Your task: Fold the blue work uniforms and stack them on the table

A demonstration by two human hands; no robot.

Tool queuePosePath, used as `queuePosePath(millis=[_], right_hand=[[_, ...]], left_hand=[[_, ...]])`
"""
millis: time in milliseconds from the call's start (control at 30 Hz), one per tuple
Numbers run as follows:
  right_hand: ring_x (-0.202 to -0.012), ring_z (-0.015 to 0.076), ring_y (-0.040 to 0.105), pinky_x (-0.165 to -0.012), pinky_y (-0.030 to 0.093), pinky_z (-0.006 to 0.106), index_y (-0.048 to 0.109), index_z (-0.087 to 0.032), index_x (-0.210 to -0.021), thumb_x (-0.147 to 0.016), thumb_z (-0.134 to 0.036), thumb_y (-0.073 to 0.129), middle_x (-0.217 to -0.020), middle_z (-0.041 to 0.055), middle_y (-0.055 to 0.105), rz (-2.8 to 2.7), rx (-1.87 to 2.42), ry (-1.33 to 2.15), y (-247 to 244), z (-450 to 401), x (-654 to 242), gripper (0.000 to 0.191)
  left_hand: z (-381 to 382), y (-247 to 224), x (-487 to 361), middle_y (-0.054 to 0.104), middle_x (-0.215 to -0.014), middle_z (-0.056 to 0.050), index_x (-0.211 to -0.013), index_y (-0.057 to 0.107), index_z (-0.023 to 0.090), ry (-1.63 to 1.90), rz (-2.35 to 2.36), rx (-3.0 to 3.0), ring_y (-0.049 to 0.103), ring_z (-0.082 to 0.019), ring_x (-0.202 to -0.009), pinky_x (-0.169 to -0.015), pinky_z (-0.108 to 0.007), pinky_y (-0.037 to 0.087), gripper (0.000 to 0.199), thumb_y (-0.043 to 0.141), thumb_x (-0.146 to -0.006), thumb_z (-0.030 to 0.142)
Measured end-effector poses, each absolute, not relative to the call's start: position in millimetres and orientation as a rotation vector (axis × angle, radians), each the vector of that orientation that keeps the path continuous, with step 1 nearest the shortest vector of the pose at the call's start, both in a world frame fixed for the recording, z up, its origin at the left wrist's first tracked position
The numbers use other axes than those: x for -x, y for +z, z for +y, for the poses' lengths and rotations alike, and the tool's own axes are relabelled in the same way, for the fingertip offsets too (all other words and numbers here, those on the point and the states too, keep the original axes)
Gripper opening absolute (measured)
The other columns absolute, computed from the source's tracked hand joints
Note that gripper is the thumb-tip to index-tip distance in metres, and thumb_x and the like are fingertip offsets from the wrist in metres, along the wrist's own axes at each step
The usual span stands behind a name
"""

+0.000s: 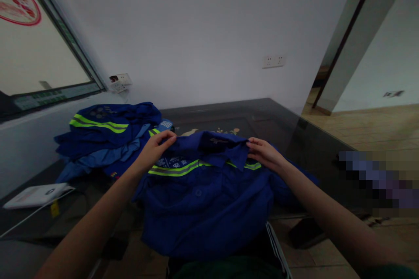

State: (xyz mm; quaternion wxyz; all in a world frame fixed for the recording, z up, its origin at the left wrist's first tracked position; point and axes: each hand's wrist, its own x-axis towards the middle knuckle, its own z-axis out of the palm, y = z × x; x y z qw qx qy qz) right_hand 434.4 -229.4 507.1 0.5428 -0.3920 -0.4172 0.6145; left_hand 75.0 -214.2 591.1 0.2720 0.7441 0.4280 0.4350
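A dark blue work jacket with a yellow-green reflective stripe across its chest lies front side up, its lower part draping over the near table edge. My left hand pinches the jacket at the shoulder beside the collar. On the other side, my right hand has its fingers closed on the collar's right edge. Between the two hands the collar stands slightly raised. White printing shows above the stripe near my left wrist. The sleeve on the right spreads out under my right forearm.
To the left sits a heap of blue clothes, some with reflective stripes. A white device with a cable lies at the table's left end. The dark table reaches back to the wall, which carries sockets. A blurred-out patch covers the right side.
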Motion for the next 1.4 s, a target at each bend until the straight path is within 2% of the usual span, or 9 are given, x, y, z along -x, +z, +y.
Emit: queuePosePath(millis=[233, 433, 667, 900, 1067, 1267, 1400], right_hand=[[-0.065, 0.0094, 0.063, -0.065, 0.053, 0.021, 0.063, -0.021, -0.087, -0.064, -0.028, 0.083, -0.074, -0.0027, 0.068, -0.917, 0.702, 1.458, 532, -247, -425, 0.031], [-0.078, 0.0113, 0.068, -0.077, 0.054, 0.023, 0.064, -0.021, -0.108, -0.069, -0.025, 0.08, -0.098, 0.0024, 0.072, -0.96, 0.742, 1.582, 546, -267, -418, 0.042], [-0.078, 0.017, 0.067, -0.072, 0.054, 0.028, 0.062, -0.024, -0.11, -0.079, -0.039, 0.069, -0.092, 0.0044, 0.071, -1.176, 1.005, 1.361, 535, -261, -417, 0.035], [-0.086, 0.0155, 0.063, -0.077, 0.05, 0.026, 0.065, -0.022, -0.102, -0.076, -0.041, 0.069, -0.099, 0.0053, 0.068, -1.16, 0.947, 1.344, 531, -260, -416, 0.032], [-0.089, 0.0138, 0.061, -0.078, 0.048, 0.025, 0.063, -0.023, -0.109, -0.076, -0.042, 0.07, -0.104, 0.0041, 0.066, -1.261, 1.049, 1.284, 527, -263, -425, 0.038], [-0.082, 0.0141, 0.062, -0.079, 0.049, 0.029, 0.055, -0.023, -0.116, -0.062, -0.028, 0.08, -0.087, -0.001, 0.063, -1.401, 1.12, 1.384, 518, -262, -431, 0.06], [-0.074, 0.0119, 0.061, -0.075, 0.051, 0.028, 0.055, -0.024, -0.111, -0.06, -0.023, 0.079, -0.084, -0.0032, 0.06, -1.315, 0.999, 1.408, 519, -262, -429, 0.057]], left_hand=[[-212, 580, -67, 0.055, -0.066, 0.003, -0.071, 0.058, 0.019, 1.308, 1.117, -1.52, 0.051, -0.012, -0.06, -0.053, -0.02, 0.041, 0.035, 0.075, -0.063, 0.048], [-209, 571, -56, 0.057, -0.063, 0.004, -0.071, 0.058, 0.018, 1.315, 1.118, -1.314, 0.051, -0.01, -0.054, -0.051, -0.019, 0.042, 0.039, 0.08, -0.057, 0.047], [-213, 564, -48, 0.059, -0.068, 0.004, -0.076, 0.059, 0.019, 1.329, 1.122, -1.321, 0.055, -0.011, -0.058, -0.054, -0.02, 0.044, 0.039, 0.08, -0.059, 0.047], [-216, 564, -43, 0.058, -0.068, 0.004, -0.075, 0.059, 0.019, 1.28, 1.124, -1.344, 0.053, -0.01, -0.058, -0.053, -0.019, 0.043, 0.04, 0.08, -0.06, 0.049], [-216, 564, -45, 0.06, -0.071, 0.004, -0.08, 0.059, 0.018, 1.281, 1.153, -1.38, 0.055, -0.011, -0.061, -0.055, -0.02, 0.043, 0.044, 0.081, -0.059, 0.051], [-216, 564, -47, 0.06, -0.075, 0.004, -0.082, 0.059, 0.018, 1.309, 1.144, -1.42, 0.056, -0.011, -0.065, -0.06, -0.019, 0.044, 0.043, 0.078, -0.063, 0.051], [-211, 560, -49, 0.059, -0.071, 0.005, -0.081, 0.057, 0.018, 1.34, 1.194, -1.385, 0.055, -0.011, -0.062, -0.057, -0.019, 0.043, 0.045, 0.078, -0.061, 0.053]])
